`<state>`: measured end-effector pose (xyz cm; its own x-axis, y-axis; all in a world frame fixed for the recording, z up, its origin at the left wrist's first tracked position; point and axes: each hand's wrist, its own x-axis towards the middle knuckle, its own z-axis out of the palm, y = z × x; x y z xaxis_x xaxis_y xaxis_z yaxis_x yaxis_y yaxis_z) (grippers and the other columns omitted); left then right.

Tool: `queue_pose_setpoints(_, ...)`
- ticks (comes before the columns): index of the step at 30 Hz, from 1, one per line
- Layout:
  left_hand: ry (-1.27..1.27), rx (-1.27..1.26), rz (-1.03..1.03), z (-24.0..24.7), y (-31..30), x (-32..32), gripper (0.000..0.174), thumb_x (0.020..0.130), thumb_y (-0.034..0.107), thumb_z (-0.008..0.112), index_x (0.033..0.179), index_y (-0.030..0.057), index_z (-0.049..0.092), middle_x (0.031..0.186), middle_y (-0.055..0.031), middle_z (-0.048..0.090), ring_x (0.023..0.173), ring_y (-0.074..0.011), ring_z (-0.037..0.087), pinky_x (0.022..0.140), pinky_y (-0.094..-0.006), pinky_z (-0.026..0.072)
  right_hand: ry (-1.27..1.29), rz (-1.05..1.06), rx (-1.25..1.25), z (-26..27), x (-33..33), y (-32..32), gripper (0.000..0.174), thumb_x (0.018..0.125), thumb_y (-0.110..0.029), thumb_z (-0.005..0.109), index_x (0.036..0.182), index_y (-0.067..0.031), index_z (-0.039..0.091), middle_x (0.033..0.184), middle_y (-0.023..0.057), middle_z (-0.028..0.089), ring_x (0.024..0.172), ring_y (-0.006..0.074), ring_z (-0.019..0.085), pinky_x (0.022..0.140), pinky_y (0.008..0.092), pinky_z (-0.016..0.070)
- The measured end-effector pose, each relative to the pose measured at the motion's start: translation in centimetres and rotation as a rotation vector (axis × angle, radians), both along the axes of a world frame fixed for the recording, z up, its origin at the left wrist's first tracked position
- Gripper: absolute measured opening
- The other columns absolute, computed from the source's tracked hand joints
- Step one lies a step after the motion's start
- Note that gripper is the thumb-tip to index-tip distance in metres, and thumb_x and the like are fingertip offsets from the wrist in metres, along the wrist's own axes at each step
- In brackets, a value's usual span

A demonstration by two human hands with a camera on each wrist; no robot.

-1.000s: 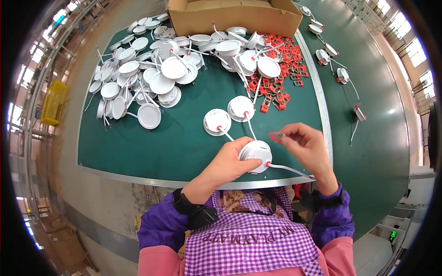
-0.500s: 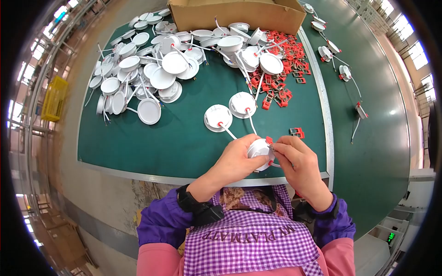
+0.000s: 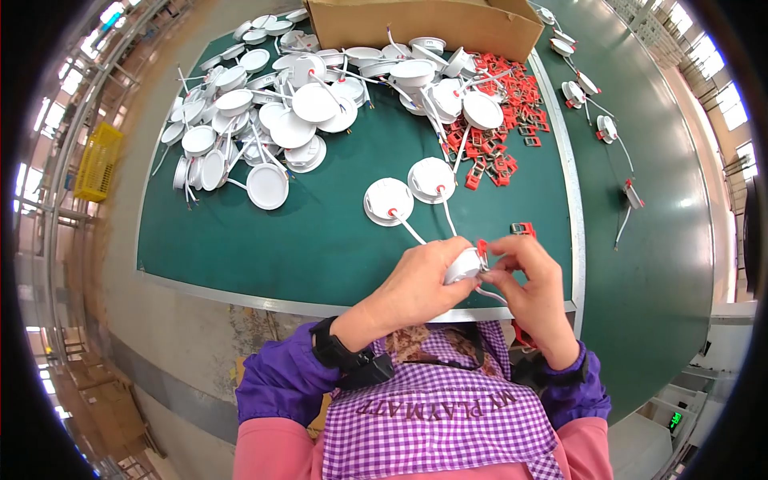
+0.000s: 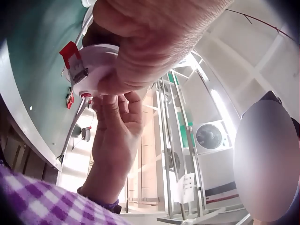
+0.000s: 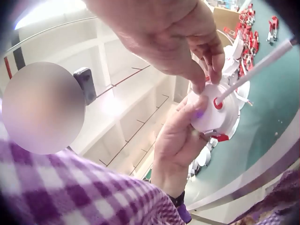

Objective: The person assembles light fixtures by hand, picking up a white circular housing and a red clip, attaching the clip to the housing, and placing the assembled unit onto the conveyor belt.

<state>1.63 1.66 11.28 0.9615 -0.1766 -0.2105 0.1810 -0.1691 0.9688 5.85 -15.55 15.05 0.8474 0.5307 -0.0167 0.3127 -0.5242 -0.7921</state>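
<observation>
My left hand (image 3: pixel 424 276) grips a white round downlight (image 3: pixel 462 266) just above the table's front edge. Its thumb lies across the light's back, beside the red grommet (image 5: pixel 218 103) where the white cable leaves. A red spring clip (image 4: pixel 72 58), with a metal bracket and coil, stands at the light's side. My right hand (image 3: pixel 532 280) has thumb and fingers pinched together at the rim. In the right wrist view a bit of red shows at those fingertips (image 5: pixel 213 77); what they pinch is mostly hidden. Two more downlights (image 3: pixel 389 202) lie back up, just beyond the hands.
A large heap of downlights (image 3: pixel 292 128) covers the table's far left and middle. Beside it lies a pile of red clips (image 3: pixel 512 104), with a cardboard box (image 3: pixel 424 22) behind. One loose clip (image 3: pixel 524 230) lies near my right hand. Downlights line the right-hand table (image 3: pixel 606 128).
My right hand has brought a red clip from the right to the downlight's rim. The downlight has been tilted and shifted slightly right in my left hand.
</observation>
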Motion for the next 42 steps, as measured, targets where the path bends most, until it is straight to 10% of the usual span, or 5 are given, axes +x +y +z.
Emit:
queue_pose_setpoints(17,0.029,-0.105,-0.161,1.8,-0.9,0.5,0.039,0.076,0.014,0.069,0.111,0.0034,0.057,0.093,-0.0104,0.063,0.084,-0.0179,0.06,0.069,-0.0313,0.0475,0.532,-0.068,-0.02,2.8,2.3,-2.8,0.035,0.074,0.006,0.065,0.108,0.0048,0.057,0.092,0.0128,0.065,0.069,0.0142,0.066,0.058,0.0248,0.0512)
queue_pose_setpoints(25,-0.221,0.54,0.196,-2.1,8.0,1.9,0.056,0.072,0.006,0.065,0.125,0.0029,0.047,0.12,-0.016,0.051,0.112,-0.026,0.048,0.093,-0.0347,0.0388,-0.064,-0.589,-0.427,1.9,11.1,-16.5,0.032,0.078,-0.003,0.062,0.109,0.0027,0.06,0.093,0.0102,0.065,0.069,0.0144,0.061,0.061,0.0258,0.0493)
queue_pose_setpoints(33,-0.231,0.731,0.156,-5.9,7.6,1.3,0.071,0.066,0.01,0.073,0.128,-0.0007,0.04,0.128,-0.0196,0.044,0.122,-0.0329,0.039,0.103,-0.0394,0.0315,-0.142,-0.204,-0.286,-2.7,5.7,-5.7,0.008,0.076,-0.008,0.066,0.079,-0.0006,0.063,0.074,0.0123,0.058,0.06,0.0255,0.057,0.056,0.0334,0.0449)
queue_pose_setpoints(40,-0.067,0.295,0.391,-4.3,7.6,-1.1,0.063,0.065,0.002,0.073,0.119,0.0043,0.039,0.119,-0.0106,0.047,0.109,-0.0223,0.051,0.09,-0.0328,0.0438,-0.276,-0.132,-0.645,-6.0,4.5,-2.8,0.017,0.079,-0.017,0.062,0.078,-0.001,0.055,0.074,0.0152,0.058,0.07,0.0336,0.06,0.063,0.0427,0.0479)
queue_pose_setpoints(42,0.048,-0.381,0.47,-4.0,7.8,-1.8,0.065,0.065,-0.007,0.069,0.117,0.0054,0.031,0.113,-0.0115,0.047,0.106,-0.0192,0.051,0.088,-0.0332,0.0469,-0.25,-0.087,-0.699,-6.4,4.9,-3.0,0.015,0.079,-0.013,0.06,0.08,-0.0002,0.053,0.075,0.0165,0.06,0.071,0.034,0.061,0.064,0.0432,0.0482)
